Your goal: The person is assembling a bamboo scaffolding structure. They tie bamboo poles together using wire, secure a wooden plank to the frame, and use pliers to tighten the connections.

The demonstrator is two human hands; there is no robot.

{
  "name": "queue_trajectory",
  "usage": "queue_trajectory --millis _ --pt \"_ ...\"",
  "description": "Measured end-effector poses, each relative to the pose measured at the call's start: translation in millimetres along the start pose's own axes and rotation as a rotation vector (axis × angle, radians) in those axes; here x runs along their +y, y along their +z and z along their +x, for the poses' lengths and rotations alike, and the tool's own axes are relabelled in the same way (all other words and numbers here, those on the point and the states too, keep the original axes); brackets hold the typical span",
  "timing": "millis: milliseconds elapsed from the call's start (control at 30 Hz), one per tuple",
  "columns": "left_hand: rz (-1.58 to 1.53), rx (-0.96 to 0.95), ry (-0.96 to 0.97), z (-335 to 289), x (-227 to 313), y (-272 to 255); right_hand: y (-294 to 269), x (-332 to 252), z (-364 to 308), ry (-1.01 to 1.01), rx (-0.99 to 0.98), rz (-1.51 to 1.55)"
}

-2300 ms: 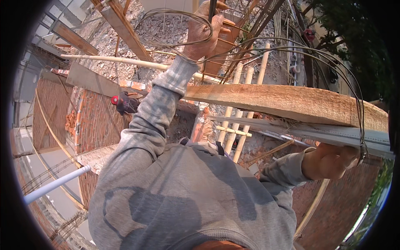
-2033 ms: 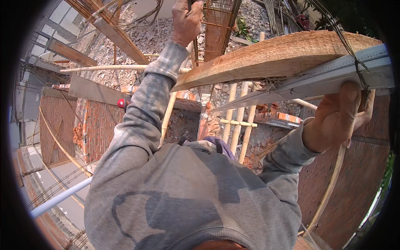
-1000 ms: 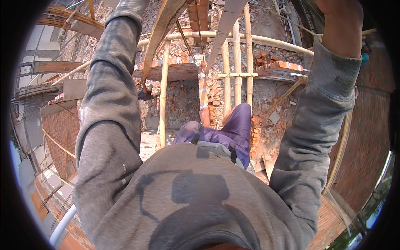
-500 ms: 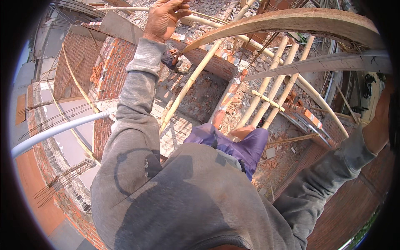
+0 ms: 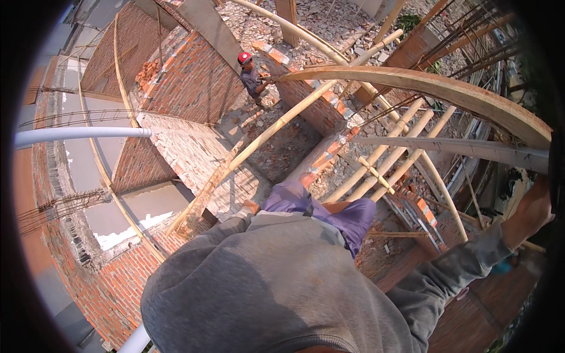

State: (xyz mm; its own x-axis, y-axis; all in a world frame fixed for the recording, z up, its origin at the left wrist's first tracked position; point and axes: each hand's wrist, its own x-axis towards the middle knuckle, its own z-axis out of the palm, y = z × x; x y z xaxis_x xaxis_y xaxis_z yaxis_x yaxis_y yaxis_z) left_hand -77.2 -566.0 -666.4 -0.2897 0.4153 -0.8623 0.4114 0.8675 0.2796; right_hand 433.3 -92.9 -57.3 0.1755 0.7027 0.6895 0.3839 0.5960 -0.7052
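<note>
Neither grip can be told: the right hand is cut off just below the grey beam, the left hand shows too small beside the purple trousers. Above the beam, the wooden plank stretches rightward from a co-worker near the top edge of a brick wall.

One curved plank, one grey bar, three parallel poles

From the wearer's head, the left fisheye looks steeply down over the grey sweatshirt, very near the lens, toward a brick wall and rubble farther off; straight edges bend near its dark rim.
</note>
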Motion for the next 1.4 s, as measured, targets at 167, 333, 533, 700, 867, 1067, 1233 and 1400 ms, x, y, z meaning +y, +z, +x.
queue_trajectory --millis 167,333,533,700,867,1067,1233,1400 --pt "-0.279 -0.007 0.247 16 39 -14 -11 14 4 0.009 0.014 -0.008" --pt "-0.570 0.098 0.081 18 124 -52 -12 17 6 -0.004 0.023 -0.009" --pt "-0.537 0.056 0.041 7 133 -52 -13 18 5 -0.038 0.020 -0.040" --pt "-0.674 0.035 0.083 26 75 -20 1 3 -1 0.059 0.052 0.040" --pt "-0.538 -0.099 0.222 61 26 -3 11 -8 -7 0.040 0.016 0.077" --pt "-1.011 -0.347 0.118 52 45 -11 -4 7 8 0.099 0.045 0.194" --pt "-0.599 -0.042 0.130 25 81 -22 -11 12 11 0.095 -0.005 0.181" --pt "-0.606 0.052 0.174 20 84 -19 -5 6 4 0.067 0.005 0.150"
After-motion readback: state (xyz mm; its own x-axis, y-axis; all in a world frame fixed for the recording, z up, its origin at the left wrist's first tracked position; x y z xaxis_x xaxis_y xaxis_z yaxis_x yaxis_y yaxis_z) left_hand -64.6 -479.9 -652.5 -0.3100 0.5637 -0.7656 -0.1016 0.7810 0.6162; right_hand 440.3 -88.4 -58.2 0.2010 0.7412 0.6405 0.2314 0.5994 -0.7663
